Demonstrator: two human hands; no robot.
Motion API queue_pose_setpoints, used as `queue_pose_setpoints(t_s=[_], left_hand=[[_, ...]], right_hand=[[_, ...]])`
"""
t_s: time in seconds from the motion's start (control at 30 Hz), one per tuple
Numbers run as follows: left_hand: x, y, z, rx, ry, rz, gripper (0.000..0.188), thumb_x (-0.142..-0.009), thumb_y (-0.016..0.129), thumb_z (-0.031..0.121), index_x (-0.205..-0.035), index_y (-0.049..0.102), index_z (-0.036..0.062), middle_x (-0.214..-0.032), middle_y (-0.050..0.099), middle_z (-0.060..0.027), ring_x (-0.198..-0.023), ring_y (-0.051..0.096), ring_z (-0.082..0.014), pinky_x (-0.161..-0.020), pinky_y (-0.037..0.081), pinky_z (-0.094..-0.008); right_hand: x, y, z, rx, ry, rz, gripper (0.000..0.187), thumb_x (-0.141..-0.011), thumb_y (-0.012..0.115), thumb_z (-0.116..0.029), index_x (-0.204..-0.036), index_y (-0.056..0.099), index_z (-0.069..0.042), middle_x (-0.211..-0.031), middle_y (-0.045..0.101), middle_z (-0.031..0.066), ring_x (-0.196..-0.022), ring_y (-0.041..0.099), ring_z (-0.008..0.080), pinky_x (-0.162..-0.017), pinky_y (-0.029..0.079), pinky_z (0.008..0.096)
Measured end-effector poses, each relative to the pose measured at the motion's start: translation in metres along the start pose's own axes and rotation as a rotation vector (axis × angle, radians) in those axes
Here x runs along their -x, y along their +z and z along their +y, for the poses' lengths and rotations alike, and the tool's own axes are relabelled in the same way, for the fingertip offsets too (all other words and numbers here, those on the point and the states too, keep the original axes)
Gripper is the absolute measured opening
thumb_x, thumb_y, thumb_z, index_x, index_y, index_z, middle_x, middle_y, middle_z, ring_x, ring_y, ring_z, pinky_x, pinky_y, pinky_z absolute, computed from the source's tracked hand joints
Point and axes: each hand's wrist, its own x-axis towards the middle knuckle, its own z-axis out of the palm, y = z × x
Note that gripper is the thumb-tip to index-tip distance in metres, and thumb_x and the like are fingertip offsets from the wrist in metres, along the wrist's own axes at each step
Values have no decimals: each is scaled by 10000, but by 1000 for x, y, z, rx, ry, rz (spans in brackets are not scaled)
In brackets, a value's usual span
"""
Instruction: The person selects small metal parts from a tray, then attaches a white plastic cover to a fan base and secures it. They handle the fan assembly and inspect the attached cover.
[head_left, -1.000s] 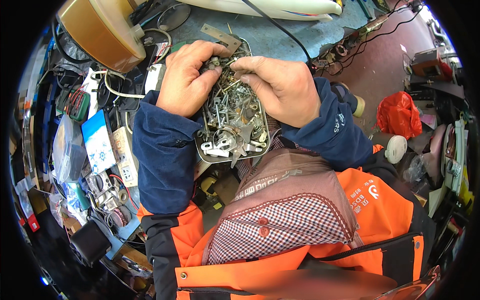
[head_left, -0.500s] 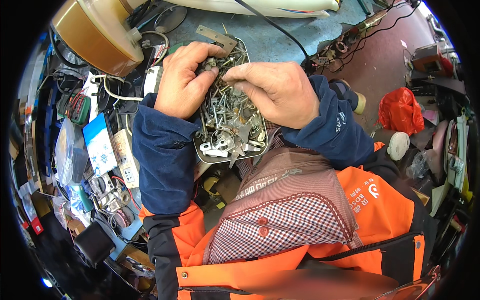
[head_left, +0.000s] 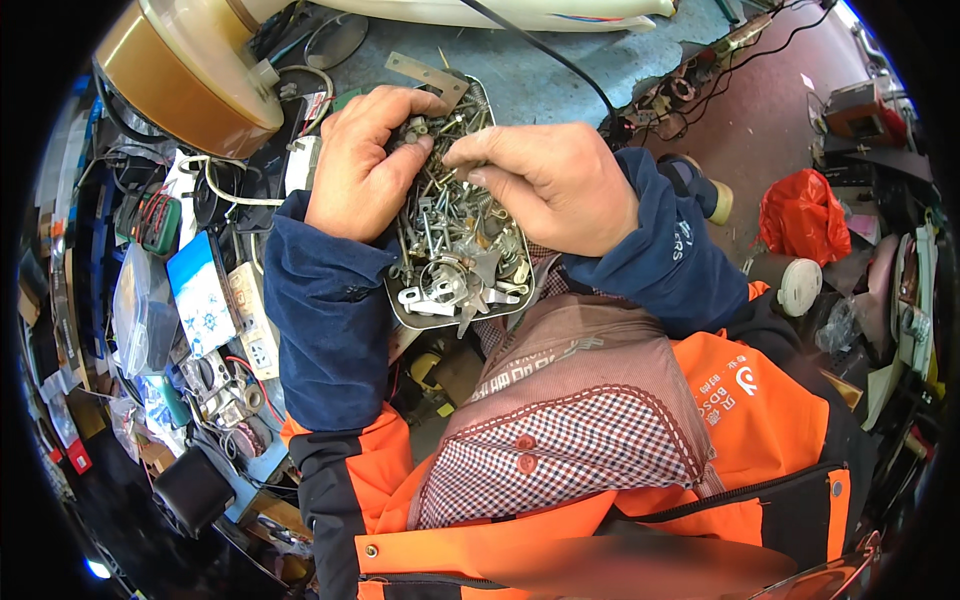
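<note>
A metal tray (head_left: 440,322) heaped with screws, bolts, springs and small brackets lies in front of me, partly covered by my hands. Over its far left side, my left hand (head_left: 362,165) is closed, thumb and forefinger on either side of a small metal fitting (head_left: 418,127). My right hand (head_left: 560,185) hovers above the right side of the heap, thumb and fingertips pressed together; whatever they hold is too small to make out. Beyond my left fingers, a flat perforated metal plate (head_left: 430,78) rests at the tray's far end. A ring clamp (head_left: 445,280) lies near the tray's close edge.
A large gold-and-cream rounded device (head_left: 190,75) stands far left on the blue worktop (head_left: 420,50). Left of my arm are a clear plastic box (head_left: 143,310), a power strip (head_left: 252,318) and cables. A red plastic bag (head_left: 803,217) lies on the floor at right.
Both hands stay almost where they were over the tray, with the same finger positions. The whole view has shifted slightly.
</note>
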Motion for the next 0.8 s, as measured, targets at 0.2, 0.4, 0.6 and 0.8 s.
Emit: queue_pose_setpoints(t_s=[0.2,0.4,0.6,0.8], left_hand=[[0,1,-2,0,-8,-4,293,-857,721,74,-1146,769,58,-1104,773,-135,-1040,698,-361,-941,528,-441],[1,1,0,3,-18,1,291,-865,726,84,-1152,770,70,-1099,768,-127,-1051,691,-352,-951,522,-448],[3,2,-5,-37,-29,-11,298,-873,733,87,-1169,771,93,-1114,768,-109,-1083,685,-342,-989,504,-457],[5,2,-1,81,-35,10,381,-811,780,53,-1192,758,68,-1130,759,-136,-1118,689,-350,-1000,525,-435]], right_hand=[[0,-5,1,0,12,4,237,-949,706,47,-1177,759,6,-987,789,185,-893,797,327,-788,616,349],[1,1,-1,-69,48,26,233,-956,705,53,-1180,755,17,-1013,802,177,-925,809,303,-820,623,336],[1,2,-2,-27,56,-5,237,-969,699,62,-1198,747,25,-1046,808,161,-960,811,255,-842,617,318],[1,-4,-5,-232,54,218,201,-980,733,27,-1177,764,-1,-993,803,134,-849,778,199,-782,600,288]])
